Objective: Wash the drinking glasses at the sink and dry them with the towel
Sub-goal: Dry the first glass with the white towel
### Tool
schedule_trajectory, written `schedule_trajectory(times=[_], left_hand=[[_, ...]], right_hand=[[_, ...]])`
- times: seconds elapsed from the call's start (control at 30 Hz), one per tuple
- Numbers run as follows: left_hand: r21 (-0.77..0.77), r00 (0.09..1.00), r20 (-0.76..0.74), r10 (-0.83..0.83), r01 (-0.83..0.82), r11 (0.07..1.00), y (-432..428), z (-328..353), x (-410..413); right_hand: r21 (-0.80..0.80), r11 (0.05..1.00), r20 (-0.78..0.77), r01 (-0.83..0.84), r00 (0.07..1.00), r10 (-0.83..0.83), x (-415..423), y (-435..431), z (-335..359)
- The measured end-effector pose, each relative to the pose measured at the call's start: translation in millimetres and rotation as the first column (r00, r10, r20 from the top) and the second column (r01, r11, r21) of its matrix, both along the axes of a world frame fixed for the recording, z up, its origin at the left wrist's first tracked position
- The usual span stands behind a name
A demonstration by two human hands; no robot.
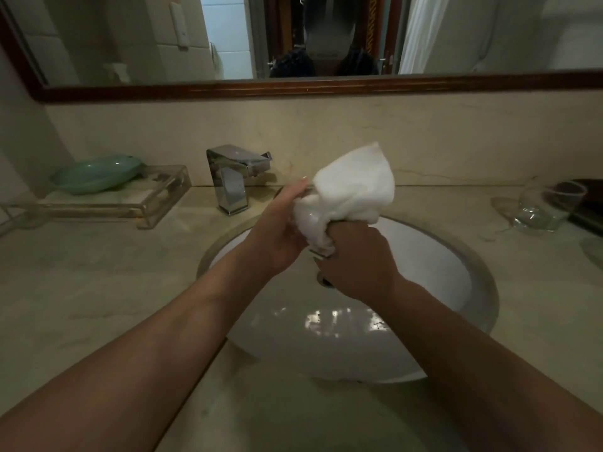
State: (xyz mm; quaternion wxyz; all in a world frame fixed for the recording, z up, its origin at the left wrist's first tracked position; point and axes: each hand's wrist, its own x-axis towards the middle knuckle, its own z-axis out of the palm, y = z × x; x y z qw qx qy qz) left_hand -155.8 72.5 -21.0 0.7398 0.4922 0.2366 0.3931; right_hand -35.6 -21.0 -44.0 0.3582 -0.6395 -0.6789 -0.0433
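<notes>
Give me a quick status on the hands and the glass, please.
Left hand gripping the glass. Right hand working the towel into it, over the sink. Nothing in the way.

Faucet (236, 177) behind sink (483, 282); glass (548, 207) right on counter (98, 272).

Hands drying over the round white basin sink (440, 256)

Left hand (280, 233) and right hand (355, 259) grip a bunched white cloth towel (349, 187).
</notes>
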Motion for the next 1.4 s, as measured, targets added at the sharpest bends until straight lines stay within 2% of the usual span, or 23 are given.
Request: schedule_trajectory(times=[0.07,0.13,0.2,0.23,0.3,0.4,0.5,0.57,0.6,0.63,0.67,0.73,0.8,0.83,0.87,0.93,1.0,1.07,1.13,1.23,1.3,1.33,1.4], left_hand=[[0.029,0.999,0.054,0.004,-0.005,1.0,-1,0,-1],[0.032,0.994,0.09,-0.057,0.054,0.998,-5,1,-2],[0.091,0.979,0.163,-0.121,0.107,0.99,-8,2,-2],[0.142,0.97,0.212,-0.122,0.093,0.985,-7,1,-2],[0.237,0.959,0.251,-0.133,0.073,0.969,-5,2,-3],[0.33,0.978,0.179,-0.108,0.043,0.943,-2,-1,-6],[0.285,1.0,0.008,-0.015,0.012,0.958,1,-10,-7],[0.198,0.998,-0.067,-0.007,0.02,0.98,-3,-4,-4],[0.144,0.997,-0.079,-0.006,0.018,0.989,-5,2,-2],[0.097,0.997,-0.072,-0.018,0.025,0.995,-8,8,0],[0.057,0.998,-0.047,-0.032,0.035,0.998,-8,13,3],[0.017,1.0,-0.016,-0.006,0.006,1.0,-6,14,6],[0.067,0.997,-0.018,0.076,-0.075,0.995,0,8,5],[0.112,0.994,-0.009,0.108,-0.106,0.988,3,5,4],[0.137,0.994,0.019,0.105,-0.107,0.985,2,4,2],[0.161,0.991,0.135,0.024,-0.046,0.986,-1,7,-1],[0.205,0.975,0.218,-0.044,-0.002,0.979,-5,13,-1],[0.267,0.956,0.276,-0.094,0.018,0.964,-6,13,-2],[0.26,0.956,0.284,-0.074,-0.003,0.966,-3,7,-3],[0.204,0.993,0.118,0.0,-0.024,0.979,2,-4,-1],[0.162,1.0,0.023,-0.011,0.007,0.987,-1,-2,3],[0.089,1.0,0.023,-0.006,0.004,0.996,-3,2,6],[-0.042,0.998,0.067,0.017,-0.014,0.999,-4,8,10]], right_hand=[[0.006,0.997,-0.23,-0.082,0.97,0.081,-9,2,3],[-0.072,0.97,-0.629,-0.234,0.765,0.138,-9,-4,13],[-0.052,0.843,-0.989,-0.536,0.143,0.03,-8,-16,29],[0.06,0.785,-0.987,-0.617,-0.153,-0.045,-7,-21,34],[0.173,0.791,-0.927,-0.587,-0.368,-0.071,-7,-22,35],[0.124,0.792,-0.981,-0.598,-0.193,0.007,-12,-24,35],[-0.019,0.901,-0.98,-0.434,0.187,0.07,-7,-16,26],[0.031,0.984,-0.696,-0.177,0.702,0.149,3,-11,16],[0.096,0.992,-0.342,-0.085,0.933,0.113,9,-8,12],[0.119,0.992,-0.009,-0.028,1.0,0.029,14,-4,6],[0.052,0.998,0.137,0.029,0.99,-0.036,14,-2,5],[0.036,0.998,0.101,0.051,0.993,-0.055,9,-1,5],[0.062,0.995,-0.144,-0.081,0.986,0.089,-3,0,5],[0.037,0.984,-0.37,-0.174,0.913,0.175,-10,-1,8],[-0.009,0.96,-0.658,-0.278,0.725,0.204,-13,-5,15],[0.013,0.866,-0.989,-0.5,0.122,0.086,-14,-16,30],[0.141,0.806,-0.958,-0.574,-0.285,-0.035,-11,-27,42],[0.216,0.776,-0.923,-0.593,-0.383,-0.035,-14,-33,50],[0.151,0.796,-0.975,-0.586,-0.219,0.024,-19,-31,45],[-0.01,0.936,-0.955,-0.353,0.281,0.096,-12,-17,22],[0.089,0.985,-0.543,-0.146,0.822,0.171,3,-9,11],[0.15,0.983,-0.218,-0.103,0.967,0.135,11,-5,7],[0.12,0.992,0.135,-0.027,0.991,0.011,18,0,2]])
